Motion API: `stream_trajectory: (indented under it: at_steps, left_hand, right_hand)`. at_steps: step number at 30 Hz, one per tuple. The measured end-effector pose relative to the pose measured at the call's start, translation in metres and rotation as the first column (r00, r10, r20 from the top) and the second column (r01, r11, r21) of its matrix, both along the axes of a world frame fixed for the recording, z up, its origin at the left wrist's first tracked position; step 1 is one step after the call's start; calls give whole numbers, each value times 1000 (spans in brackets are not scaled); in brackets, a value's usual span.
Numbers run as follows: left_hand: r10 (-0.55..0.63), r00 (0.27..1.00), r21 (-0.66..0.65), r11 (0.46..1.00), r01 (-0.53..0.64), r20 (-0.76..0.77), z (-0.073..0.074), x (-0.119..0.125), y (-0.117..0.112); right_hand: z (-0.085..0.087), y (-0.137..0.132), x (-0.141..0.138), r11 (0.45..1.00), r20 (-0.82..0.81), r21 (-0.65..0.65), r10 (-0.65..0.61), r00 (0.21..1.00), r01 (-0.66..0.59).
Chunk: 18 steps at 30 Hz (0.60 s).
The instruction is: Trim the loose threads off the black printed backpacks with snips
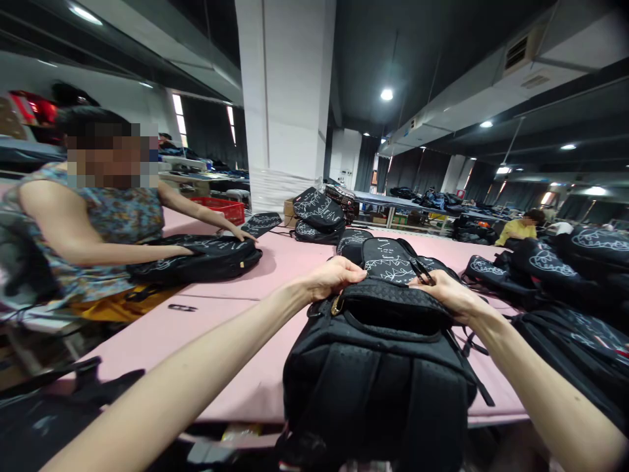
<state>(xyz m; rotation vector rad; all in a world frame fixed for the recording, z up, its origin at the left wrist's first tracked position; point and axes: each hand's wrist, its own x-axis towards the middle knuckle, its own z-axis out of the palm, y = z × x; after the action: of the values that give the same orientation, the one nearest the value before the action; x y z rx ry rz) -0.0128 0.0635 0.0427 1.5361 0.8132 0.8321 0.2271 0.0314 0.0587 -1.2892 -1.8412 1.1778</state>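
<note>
Black backpack (378, 367) stands upright at the near edge of the pink table (236, 308), its padded back panel toward us and the top folded away from us.

Our left hand (334, 278) rests on the top left corner, fingers curled over and closed on the fabric by a brass-coloured fitting (337, 304). Our right hand (445, 288) grips the top right corner, fingers closed, and it also pinches a small dark tool (421, 271), probably snips or tweezers; we cannot tell which.

Judgement on doing this well: keep both corners held evenly so the bag stays upright and the top seam lies taut between our hands; keep the tool's tip pointed away from the fabric and from the left fingers; work only at the stretched part.

Beyond it, more black backpacks with white line drawings (393, 262) lie in a cluster, and another pile (550, 262) sits to the right. There is small white lettering on the nearest printed bag, too small to read. No brand or label is legible anywhere.

At left, a co-worker in a patterned top has both hands on a flat bag (201, 259). A red crate (221, 208) stands behind. A white pillar (285, 98) rises mid-room.
</note>
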Motion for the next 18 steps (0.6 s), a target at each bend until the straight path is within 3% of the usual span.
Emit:
stream_trajectory:
  at_steps: [3,5,6,8,9,10,12,14,16,18]
  left_hand:
    - [72,992,113,992,-60,-101,4,-5,-5]
    - [231,958,288,941,-176,-168,9,-6,-19]
    - [357,921,418,869,-266,-156,12,-6,-30]
    - [560,827,672,628,-392,-40,16,0,-56]
    - [581,814,764,525,-375,0,17,5,-70]
    - [531,846,828,492,-269,-41,18,12,-81]
    - [319,903,823,564,63,-288,18,28,-91]
    - [72,854,640,696,327,-515,19,43,-85]
    - [-143,773,366,818,444,-618,20,54,-68]
    - [-331,720,101,869,485,-610,20,58,-51]
  right_hand:
    - [-5,2,-2,999,-61,4,-51,997,52]
    - [-7,2,-3,997,-97,33,-70,993,74]
    - [-7,2,-4,995,-109,56,-77,991,84]
    - [-8,3,-4,990,-110,98,-91,990,102]
    - [-9,3,-5,988,-109,110,-93,990,105]
    - [-9,3,-6,988,-113,114,-94,989,107]
    - [-8,4,-7,989,-134,104,-91,987,105]
    - [-7,6,-9,991,-157,88,-89,984,104]
    - [-6,9,-10,992,-151,75,-90,984,102]
    - [-6,12,-10,993,-127,69,-88,988,98]
